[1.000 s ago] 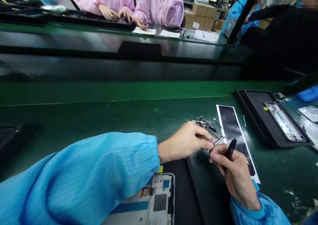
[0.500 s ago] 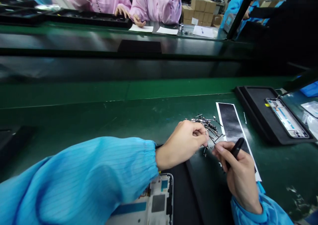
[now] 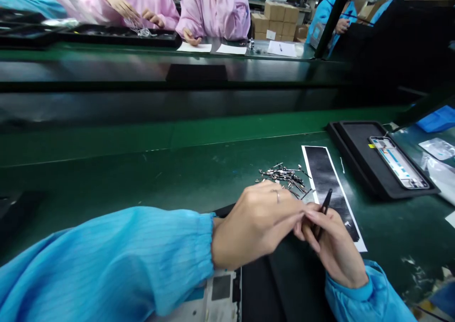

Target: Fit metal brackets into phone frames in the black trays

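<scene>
My left hand (image 3: 261,217) reaches across to the right, its fingers pinched together at my right fingertips. Whatever lies between them is too small or hidden to make out. In my right hand (image 3: 336,246) is a pair of slim black tweezers (image 3: 326,201), their upper end sticking up past the fingers. Just beyond both hands lies a loose pile of small thin metal parts (image 3: 284,176). Beside the pile is a black textured strip with a white border (image 3: 325,170). Partly under my left sleeve, a silvery device frame (image 3: 221,289) rests on a black tray (image 3: 261,284).
At the right, another black tray (image 3: 359,137) holds a second device frame (image 3: 401,163). Clear plastic bags (image 3: 441,170) lie past it. A raised green ledge (image 3: 199,125) crosses behind the work surface. Beyond it, people in pink smocks (image 3: 213,9) sit at a bench with trays.
My left hand has moved from the metal pile to my right fingertips. My right hand has turned the tweezers more upright. The view has shifted slightly.
</scene>
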A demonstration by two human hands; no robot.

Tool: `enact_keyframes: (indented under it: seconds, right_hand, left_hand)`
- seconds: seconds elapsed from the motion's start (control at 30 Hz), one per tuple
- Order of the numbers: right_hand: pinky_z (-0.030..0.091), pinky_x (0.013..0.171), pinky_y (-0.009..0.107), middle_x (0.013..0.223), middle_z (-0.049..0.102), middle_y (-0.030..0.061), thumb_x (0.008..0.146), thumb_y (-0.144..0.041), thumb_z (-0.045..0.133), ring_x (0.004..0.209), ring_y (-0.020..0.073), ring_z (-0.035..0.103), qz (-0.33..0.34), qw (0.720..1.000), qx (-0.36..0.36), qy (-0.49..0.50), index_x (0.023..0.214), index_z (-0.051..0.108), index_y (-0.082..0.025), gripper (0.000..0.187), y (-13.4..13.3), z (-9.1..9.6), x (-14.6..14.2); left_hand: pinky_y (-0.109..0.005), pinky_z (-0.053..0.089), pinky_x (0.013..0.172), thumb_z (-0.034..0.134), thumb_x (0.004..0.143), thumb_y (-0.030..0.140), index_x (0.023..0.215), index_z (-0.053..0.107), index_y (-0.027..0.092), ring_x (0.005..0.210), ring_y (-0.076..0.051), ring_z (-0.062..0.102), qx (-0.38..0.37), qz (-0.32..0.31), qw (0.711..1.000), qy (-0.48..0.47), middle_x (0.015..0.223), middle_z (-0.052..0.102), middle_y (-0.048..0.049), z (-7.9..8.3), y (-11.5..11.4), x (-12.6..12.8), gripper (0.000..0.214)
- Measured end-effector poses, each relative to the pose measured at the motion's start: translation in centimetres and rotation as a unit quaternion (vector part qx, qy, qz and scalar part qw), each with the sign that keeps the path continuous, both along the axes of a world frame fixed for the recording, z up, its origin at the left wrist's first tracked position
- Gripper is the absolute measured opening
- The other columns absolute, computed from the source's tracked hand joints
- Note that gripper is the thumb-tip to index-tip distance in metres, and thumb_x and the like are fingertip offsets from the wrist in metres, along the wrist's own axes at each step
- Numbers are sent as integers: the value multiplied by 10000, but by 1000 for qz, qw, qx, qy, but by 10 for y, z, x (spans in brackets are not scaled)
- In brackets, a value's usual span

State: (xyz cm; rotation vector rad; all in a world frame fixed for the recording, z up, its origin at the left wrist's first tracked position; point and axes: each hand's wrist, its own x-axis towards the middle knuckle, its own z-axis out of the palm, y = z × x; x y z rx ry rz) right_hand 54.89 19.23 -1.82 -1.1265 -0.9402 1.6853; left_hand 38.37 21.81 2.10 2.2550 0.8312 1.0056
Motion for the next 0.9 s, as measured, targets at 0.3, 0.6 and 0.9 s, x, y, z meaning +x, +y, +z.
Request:
enact_keyframes:
  seconds: [0.3, 0.6, 0.9]
  right_hand:
    - [196, 352, 194, 552, 570, 17, 668, -320, 708, 397, 48, 352, -74, 995, 60, -35, 639, 666, -178, 151, -21, 18, 2]
    - [238, 388, 214, 577, 535, 19, 724, -340, 652, 446, 68, 378, 1, 986, 134, -100, 635, 667, -178, 185, -55, 27, 1]
    - [261, 403, 218, 569, 515, 19, 724, -348, 650, 464, 80, 378, 24, 971, 186, -145, 636, 675, -189, 183, -93, 40, -9]
  left_hand:
    - [-211, 438, 663, 454, 858, 105, 853, 681, 154, 713, -121, 588, -144, 36, 989, 25, 786, 673, -8, 27, -29, -9, 233]
    - [-192, 451, 567, 563, 723, 127, 699, 647, 52, 507, -87, 542, -599, -4, 794, -102, 559, 591, -14, 49, -56, -11, 114]
    - [-211, 429, 547, 604, 607, 109, 633, 578, 101, 468, -85, 532, -606, -19, 782, -146, 507, 576, 17, 52, -101, -25, 37]
